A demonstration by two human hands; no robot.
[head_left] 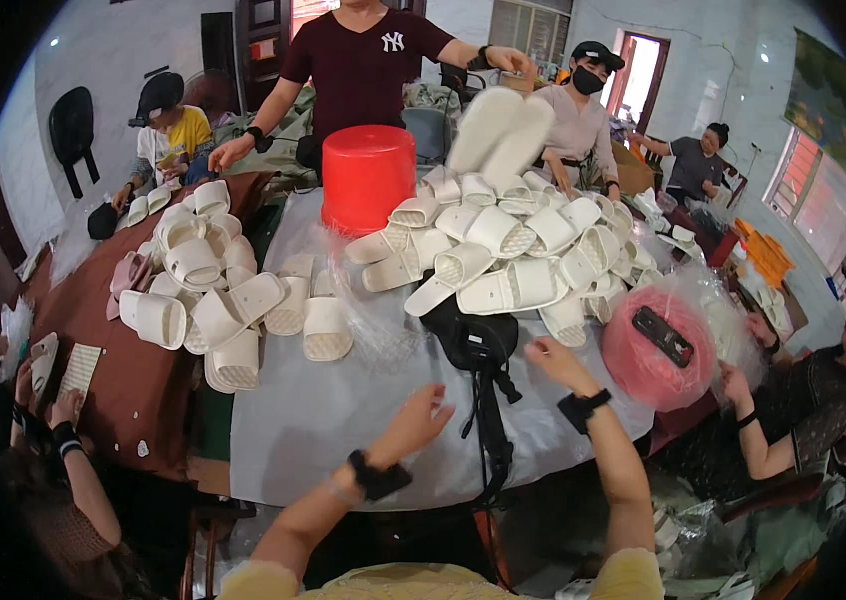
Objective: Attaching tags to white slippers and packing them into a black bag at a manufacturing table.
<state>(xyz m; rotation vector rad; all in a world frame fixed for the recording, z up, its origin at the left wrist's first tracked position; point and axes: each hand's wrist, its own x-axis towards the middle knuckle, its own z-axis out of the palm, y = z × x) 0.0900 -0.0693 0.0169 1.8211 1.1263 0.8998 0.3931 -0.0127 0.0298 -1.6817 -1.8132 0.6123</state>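
Over the grey table cover (313, 455), my left hand (418, 420) hovers with loosely curved fingers and nothing in it. My right hand (560, 365), also bare, reaches forward with its fingers apart, close to the near edge of a big heap of cream slippers (498, 230). Between the two hands lies a black pouch (471, 340) whose strap (488, 425) trails toward me. A second pile of cream slippers (198, 255) is on the left. Crinkled clear plastic (383, 320) rests between the piles.
A red bucket (368, 180) stands upside down behind the piles. On the right, a dark phone (661, 335) lies on a pink plastic bundle (633, 375). A standing person's hand (511, 62) is above a pale slipper pair (501, 130). Other people sit around the tables.
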